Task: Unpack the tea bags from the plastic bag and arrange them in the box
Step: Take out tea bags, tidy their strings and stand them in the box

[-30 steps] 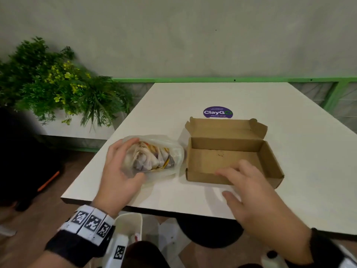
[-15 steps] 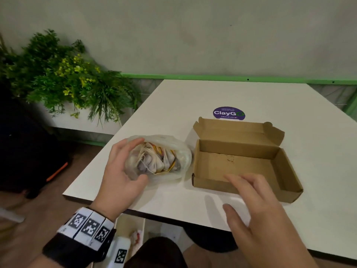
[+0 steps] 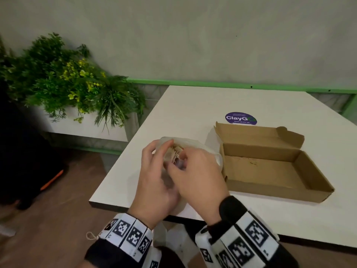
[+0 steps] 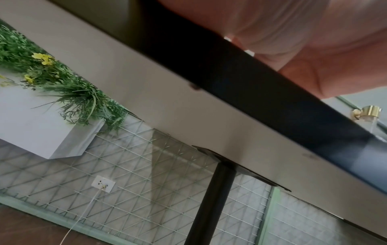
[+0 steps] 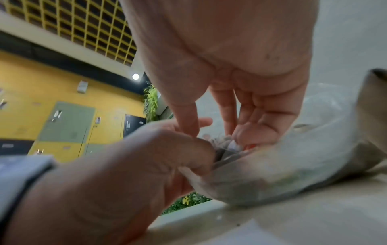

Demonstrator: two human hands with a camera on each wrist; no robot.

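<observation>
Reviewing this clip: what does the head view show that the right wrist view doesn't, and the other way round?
Head view only: the open cardboard box, nothing inside it, just right of the plastic bag, and the ClayGo sticker behind it on the table.

Right wrist view only: the right hand fingers reaching down into the bag's mouth, and a yellow wall behind.

Both: the left hand gripping the bag's edge, tea bags inside, and the planter greenery.

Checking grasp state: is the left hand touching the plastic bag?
Touching. Right wrist view shows the left hand gripping the plastic bag at its opening; head view agrees.
</observation>
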